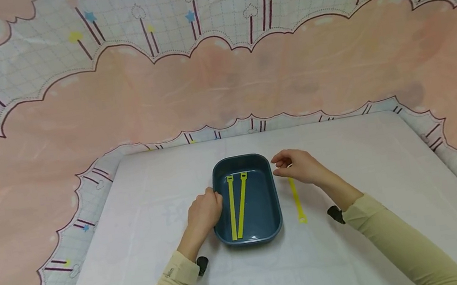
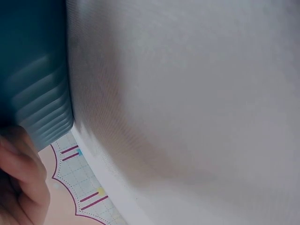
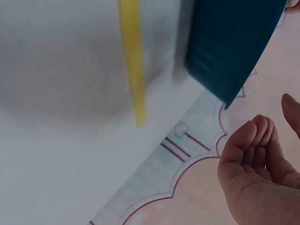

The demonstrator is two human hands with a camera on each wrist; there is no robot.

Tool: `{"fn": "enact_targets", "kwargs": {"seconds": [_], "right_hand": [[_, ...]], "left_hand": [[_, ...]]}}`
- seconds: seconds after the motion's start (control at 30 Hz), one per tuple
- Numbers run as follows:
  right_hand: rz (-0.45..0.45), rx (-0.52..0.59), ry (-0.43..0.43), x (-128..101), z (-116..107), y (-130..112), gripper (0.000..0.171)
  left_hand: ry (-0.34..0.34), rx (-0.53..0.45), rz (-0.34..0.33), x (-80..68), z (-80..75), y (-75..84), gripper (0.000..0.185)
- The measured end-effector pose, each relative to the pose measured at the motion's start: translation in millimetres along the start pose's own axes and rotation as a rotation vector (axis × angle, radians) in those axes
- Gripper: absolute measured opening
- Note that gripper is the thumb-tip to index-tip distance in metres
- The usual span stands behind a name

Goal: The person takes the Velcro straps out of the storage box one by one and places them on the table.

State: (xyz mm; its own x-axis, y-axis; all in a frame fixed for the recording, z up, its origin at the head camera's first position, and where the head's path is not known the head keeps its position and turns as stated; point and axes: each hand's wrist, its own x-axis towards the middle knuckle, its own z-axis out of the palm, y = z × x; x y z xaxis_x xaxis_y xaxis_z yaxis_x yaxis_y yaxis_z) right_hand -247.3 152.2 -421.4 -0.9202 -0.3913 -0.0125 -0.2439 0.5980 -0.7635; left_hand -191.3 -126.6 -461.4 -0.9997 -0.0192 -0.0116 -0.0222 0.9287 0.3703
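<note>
A dark blue rectangular tray [image 1: 258, 207] with rounded corners sits on the table. Two flat yellow straps, a left one [image 1: 232, 208] and a right one [image 1: 243, 204], lie inside it, each with a slotted head at the far end. My left hand [image 1: 205, 210] grips the tray's left rim; in the left wrist view its curled fingers [image 2: 23, 164] are against the ribbed wall. Just off the tray's right side hovers my right hand [image 1: 298, 166], fingers loosely bent, thumb apart, holding nothing. Below it a third yellow strap [image 1: 297, 201] lies on the table, its far end hidden by the hand.
A white cloth [image 1: 142, 190] covers the table. Behind and beside it hangs a peach and white patterned curtain [image 1: 220, 84]. Both sleeved forearms reach in from the front, a small black device [image 1: 202, 265] at the left wrist and another black device [image 1: 335, 215] at the right.
</note>
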Motion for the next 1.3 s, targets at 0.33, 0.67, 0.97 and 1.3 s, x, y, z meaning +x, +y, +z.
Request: {"fn": "enact_targets", "kwargs": {"seconds": [0.33, 0.67, 0.97, 1.3], "right_hand": [[-0.048, 0.015, -0.107, 22, 12, -27, 0.034], [-0.084, -0.037, -0.209, 38, 30, -44, 0.037], [-0.09, -0.139, -0.311, 44, 49, -45, 0.031], [-0.16, -0.334, -0.353, 48, 69, -43, 0.024]], "left_hand": [[-0.011, 0.0, -0.007, -0.4, -1.7, 0.6, 0.027], [-0.01, 0.001, -0.019, 0.8, 0.5, -0.3, 0.027], [-0.008, -0.007, -0.012, 0.0, -0.2, -0.1, 0.027], [-0.026, -0.014, -0.026, -0.9, -1.3, -0.4, 0.026]]}}
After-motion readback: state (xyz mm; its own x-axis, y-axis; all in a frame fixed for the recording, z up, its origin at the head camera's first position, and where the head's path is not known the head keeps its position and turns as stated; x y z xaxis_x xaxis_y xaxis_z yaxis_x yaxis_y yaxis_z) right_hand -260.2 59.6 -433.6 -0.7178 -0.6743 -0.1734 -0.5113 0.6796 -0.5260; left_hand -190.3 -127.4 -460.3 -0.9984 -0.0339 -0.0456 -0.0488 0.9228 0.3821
